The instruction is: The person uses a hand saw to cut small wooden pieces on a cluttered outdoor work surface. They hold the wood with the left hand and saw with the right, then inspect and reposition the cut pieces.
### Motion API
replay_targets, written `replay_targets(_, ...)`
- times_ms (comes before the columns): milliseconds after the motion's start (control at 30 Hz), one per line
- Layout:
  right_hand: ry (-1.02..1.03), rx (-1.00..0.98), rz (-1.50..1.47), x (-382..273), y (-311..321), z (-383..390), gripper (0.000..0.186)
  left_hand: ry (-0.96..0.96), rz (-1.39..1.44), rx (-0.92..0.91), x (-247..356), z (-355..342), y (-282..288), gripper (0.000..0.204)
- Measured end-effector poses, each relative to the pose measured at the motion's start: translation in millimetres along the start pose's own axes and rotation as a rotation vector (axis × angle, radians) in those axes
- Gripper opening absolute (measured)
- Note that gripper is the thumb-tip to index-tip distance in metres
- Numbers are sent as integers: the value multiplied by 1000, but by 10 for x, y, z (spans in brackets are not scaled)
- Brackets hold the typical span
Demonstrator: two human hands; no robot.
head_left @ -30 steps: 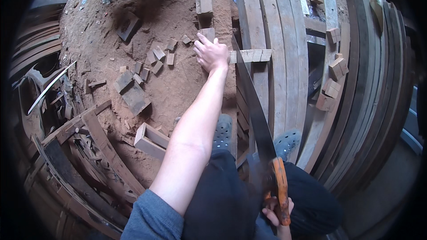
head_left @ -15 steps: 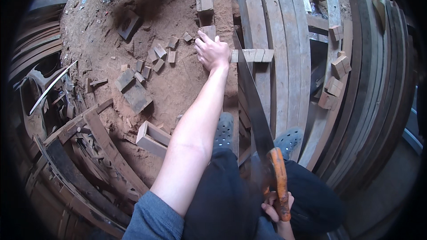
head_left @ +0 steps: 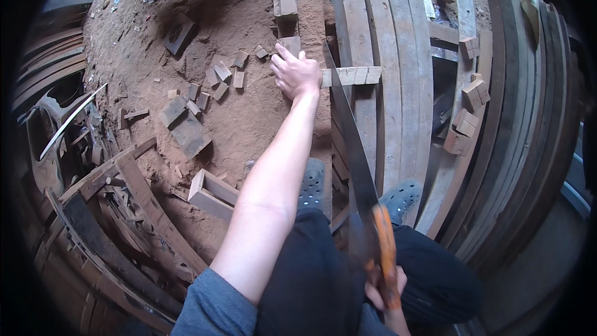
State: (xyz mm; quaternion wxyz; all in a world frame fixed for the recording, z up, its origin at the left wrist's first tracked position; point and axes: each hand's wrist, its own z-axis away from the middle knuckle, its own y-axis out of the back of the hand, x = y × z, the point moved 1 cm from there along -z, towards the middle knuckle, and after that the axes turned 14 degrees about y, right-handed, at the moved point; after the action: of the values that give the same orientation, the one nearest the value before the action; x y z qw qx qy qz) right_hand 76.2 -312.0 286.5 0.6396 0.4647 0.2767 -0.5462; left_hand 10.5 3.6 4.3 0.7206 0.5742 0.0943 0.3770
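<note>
My left hand [head_left: 296,74] is stretched forward, pressing down on a short wooden piece [head_left: 290,44] with its fingers bent over it. From beneath that hand a pale wooden strip [head_left: 360,76], marked with crosswise lines, sticks out to the right onto the planks. My right hand [head_left: 387,287], low in the picture, is closed round the orange wooden handle of a handsaw [head_left: 352,140]. Its long dark blade runs up and away, crossing the strip just right of my left hand. The handle area is partly smeared by motion.
Small offcuts [head_left: 221,70] lie scattered on the sawdust-covered ground [head_left: 249,121] at left. Long planks [head_left: 398,56] stretch away on the right, with several cut blocks [head_left: 476,94] beyond them. A small wooden frame [head_left: 214,193] lies left of my forearm; my clogs [head_left: 401,199] stand below.
The saw and my right hand have shifted slightly left, with the blade still across the strip. My left hand stays in nearly the same place.
</note>
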Motion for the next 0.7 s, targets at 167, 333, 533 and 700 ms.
replay_targets(167,-70,147,-220,261,-171,-319,19,41,5,-62,38,-15,37,61)
replay_targets(333,112,-95,122,-194,149,234,21,45,6,-67,7,3,49,61)
replay_targets(533,212,82,53,305,-119,-93,18,57,-14,-82,27,-25,45,63)
replay_targets(700,160,144,-113,39,53,158,28,41,12,-69,32,-33,24,62)
